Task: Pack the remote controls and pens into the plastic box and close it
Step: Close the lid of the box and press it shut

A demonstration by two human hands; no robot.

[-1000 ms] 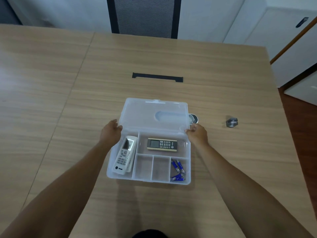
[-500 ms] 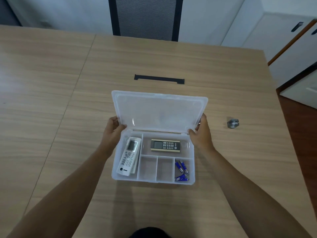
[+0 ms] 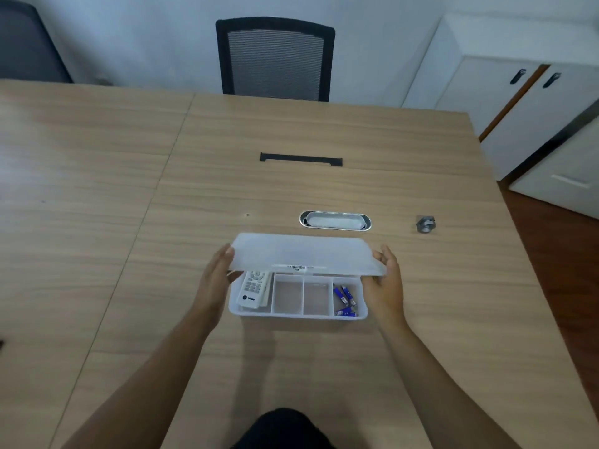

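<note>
A clear plastic box sits on the wooden table in front of me. Its frosted lid is tipped forward over the back half, partly down. My left hand grips the lid's left edge and my right hand grips its right edge. A white remote control lies in the box's left compartment, its top hidden under the lid. Small blue pens lie in the right front compartment. The two middle front compartments hold nothing. The back compartment is hidden by the lid.
A silver oval cable port is set in the table just behind the box. A small grey metal piece lies to the right. A black slot sits farther back, with a black mesh chair behind the table and white cabinets at right.
The lid has swung from lying open behind the box, through upright, to tilted forward over the box, carried by both hands. The dark remote in the back compartment is now hidden.
</note>
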